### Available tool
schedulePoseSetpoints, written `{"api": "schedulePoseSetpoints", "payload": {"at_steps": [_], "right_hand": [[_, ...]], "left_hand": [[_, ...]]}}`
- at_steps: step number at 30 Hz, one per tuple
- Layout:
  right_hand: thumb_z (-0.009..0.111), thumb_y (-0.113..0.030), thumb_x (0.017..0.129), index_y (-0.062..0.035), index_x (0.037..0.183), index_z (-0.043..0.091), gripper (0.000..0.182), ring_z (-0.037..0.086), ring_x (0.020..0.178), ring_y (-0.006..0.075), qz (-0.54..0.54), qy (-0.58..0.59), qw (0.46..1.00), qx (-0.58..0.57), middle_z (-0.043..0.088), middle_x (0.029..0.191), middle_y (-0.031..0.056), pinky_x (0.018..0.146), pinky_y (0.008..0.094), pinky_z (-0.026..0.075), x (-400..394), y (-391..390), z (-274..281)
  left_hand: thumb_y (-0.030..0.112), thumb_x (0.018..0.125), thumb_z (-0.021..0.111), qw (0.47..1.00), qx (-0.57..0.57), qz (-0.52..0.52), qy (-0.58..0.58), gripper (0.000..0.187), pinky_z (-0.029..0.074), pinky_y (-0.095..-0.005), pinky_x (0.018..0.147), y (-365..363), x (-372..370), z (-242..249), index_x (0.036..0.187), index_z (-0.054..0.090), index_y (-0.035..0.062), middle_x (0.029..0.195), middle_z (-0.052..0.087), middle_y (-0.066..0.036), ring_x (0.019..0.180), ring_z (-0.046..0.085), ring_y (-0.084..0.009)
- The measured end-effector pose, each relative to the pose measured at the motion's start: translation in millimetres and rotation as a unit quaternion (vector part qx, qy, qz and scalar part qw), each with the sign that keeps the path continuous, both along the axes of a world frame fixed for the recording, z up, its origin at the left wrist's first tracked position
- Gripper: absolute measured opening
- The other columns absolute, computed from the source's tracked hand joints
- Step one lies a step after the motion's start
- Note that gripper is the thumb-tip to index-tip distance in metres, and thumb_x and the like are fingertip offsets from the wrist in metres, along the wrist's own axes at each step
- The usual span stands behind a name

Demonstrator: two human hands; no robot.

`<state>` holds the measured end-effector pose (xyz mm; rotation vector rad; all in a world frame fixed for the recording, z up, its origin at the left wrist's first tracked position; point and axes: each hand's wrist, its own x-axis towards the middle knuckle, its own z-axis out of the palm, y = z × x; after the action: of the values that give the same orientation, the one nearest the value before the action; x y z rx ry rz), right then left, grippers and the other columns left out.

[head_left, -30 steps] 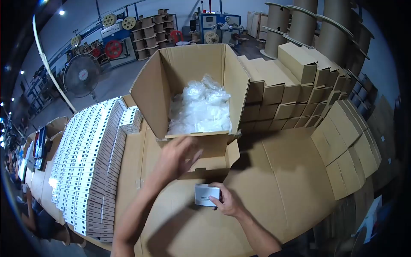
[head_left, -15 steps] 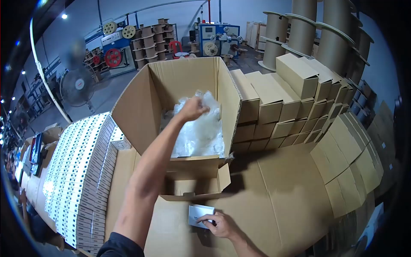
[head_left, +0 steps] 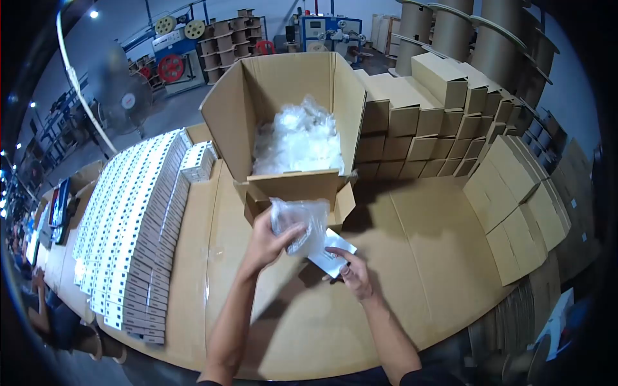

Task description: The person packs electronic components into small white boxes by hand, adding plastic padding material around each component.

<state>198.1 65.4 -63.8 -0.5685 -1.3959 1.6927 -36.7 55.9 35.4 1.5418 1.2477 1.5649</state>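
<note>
A clear plastic bag (head_left: 310, 215) is gripped in my left hand (head_left: 265, 243), its thumb lying across the film. Just right of it, my right hand (head_left: 356, 275) pinches a small white box (head_left: 333, 254), tilted above the cardboard surface. The bag overlaps the upper left part of the white box. Behind both hands stands a small open carton (head_left: 293, 184), partly hidden by the bag. Beyond that, a large open carton (head_left: 223, 122) holds a heap of clear plastic bags (head_left: 299, 138).
Rows of stacked white boxes (head_left: 138, 225) line the left side. Brown cartons (head_left: 402, 119) are piled at the back right, with flatter cardboard cartons (head_left: 518, 212) at the right edge. Far left, part of another person (head_left: 42, 302) shows beside the table.
My left hand has come back from the large carton with a plastic bag. My right hand has lifted and tilted the white box, bringing it beside the bag. The view has shifted.
</note>
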Motion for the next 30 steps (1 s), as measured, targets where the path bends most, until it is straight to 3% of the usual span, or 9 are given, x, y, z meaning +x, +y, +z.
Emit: {"api": "schedulePoseSetpoints", "payload": {"at_steps": [3,6,7,11,14,18,21,24,30], "right_hand": [[0.083,-0.057,0.079,0.0066,0.133,0.058,0.087,0.068,0.092,0.0169,0.012,-0.016,0.999,-0.035,0.067,0.111,0.0113,0.082,0.0288,0.055,0,-8,-16],[0.088,-0.049,0.076,0.0041,0.125,0.065,0.076,0.067,0.087,0.0126,-0.079,-0.194,0.971,0.113,0.069,0.107,0.0074,0.079,0.0262,0.054,-10,-19,-46],[0.086,-0.038,0.082,0.0019,0.113,0.071,0.053,0.063,0.079,0.0076,-0.095,-0.161,0.979,0.078,0.071,0.096,0.003,0.072,0.0248,0.051,-18,-29,-26],[0.074,-0.012,0.092,0.0017,0.104,0.07,0.018,0.059,0.081,0.0049,-0.123,-0.078,0.989,-0.017,0.068,0.094,-0.001,0.074,0.0217,0.048,-16,-22,-43],[0.081,-0.023,0.087,0.0037,0.096,0.072,0.03,0.056,0.072,0.007,-0.179,-0.149,0.971,0.06,0.069,0.084,0.0018,0.067,0.025,0.048,-6,-22,-19],[0.084,-0.023,0.082,0.0022,0.098,0.072,0.032,0.062,0.093,0.0186,-0.127,-0.191,0.949,0.215,0.067,0.102,0.0129,0.079,0.0325,0.052,10,-17,-9],[0.087,-0.027,0.078,0.0002,0.098,0.073,0.036,0.064,0.094,0.022,-0.129,-0.169,0.962,0.169,0.068,0.102,0.0134,0.082,0.0346,0.052,8,-24,13],[0.086,-0.025,0.08,-0.0003,0.095,0.074,0.031,0.063,0.092,0.0206,-0.154,-0.19,0.961,0.131,0.068,0.1,0.0116,0.08,0.0334,0.052,3,-24,8],[0.081,-0.021,0.087,-0.0023,0.091,0.076,0.02,0.057,0.079,0.0152,-0.155,-0.208,0.958,0.121,0.066,0.087,0.0075,0.068,0.0309,0.047,-9,-24,-12]], "left_hand": [[0.014,0.09,0.079,0.989,-0.133,-0.01,-0.064,0.023,0.048,-0.0248,0.062,-55,23,-50,0.103,0.069,-0.0007,0.082,0.069,-0.001,0.069,0.059,-0.0065],[0.015,0.09,0.079,0.991,-0.123,0.027,-0.037,0.02,0.048,-0.0252,0.057,-68,37,-78,0.098,0.07,-0.0019,0.078,0.069,-0.001,0.065,0.059,-0.0067],[0.015,0.09,0.079,0.991,-0.133,0.022,-0.013,0.021,0.047,-0.0254,0.056,-68,37,-82,0.098,0.07,-0.0021,0.077,0.068,-0.001,0.063,0.058,-0.0068],[0.018,0.094,0.075,0.974,-0.208,-0.004,-0.089,0.021,0.047,-0.0274,0.053,-72,28,-78,0.092,0.071,-0.002,0.072,0.067,0.0,0.061,0.058,-0.0081],[0.012,0.091,0.077,0.98,-0.126,0.013,-0.152,0.015,0.053,-0.0284,0.067,-68,27,-94,0.095,0.069,-0.0005,0.078,0.067,-0.001,0.07,0.062,-0.01],[0.003,0.085,0.081,0.996,-0.019,0.026,-0.079,0.03,0.054,-0.0275,0.077,-66,38,-79,0.11,0.065,-0.0005,0.092,0.07,-0.004,0.079,0.063,-0.0101],[0.004,0.09,0.077,0.984,-0.154,-0.077,0.054,0.031,0.054,-0.0258,0.078,-72,19,-94,0.117,0.062,-0.0018,0.099,0.071,-0.005,0.086,0.065,-0.0093],[0.006,0.094,0.073,0.979,-0.114,-0.02,-0.169,0.026,0.053,-0.0252,0.077,-70,36,-98,0.117,0.063,-0.0016,0.099,0.071,-0.004,0.086,0.064,-0.0084],[0.01,0.099,0.068,0.982,-0.09,0.087,-0.143,0.017,0.051,-0.0251,0.064,-67,32,-113,0.11,0.061,0.0002,0.089,0.065,-0.002,0.07,0.058,-0.0057]]}}
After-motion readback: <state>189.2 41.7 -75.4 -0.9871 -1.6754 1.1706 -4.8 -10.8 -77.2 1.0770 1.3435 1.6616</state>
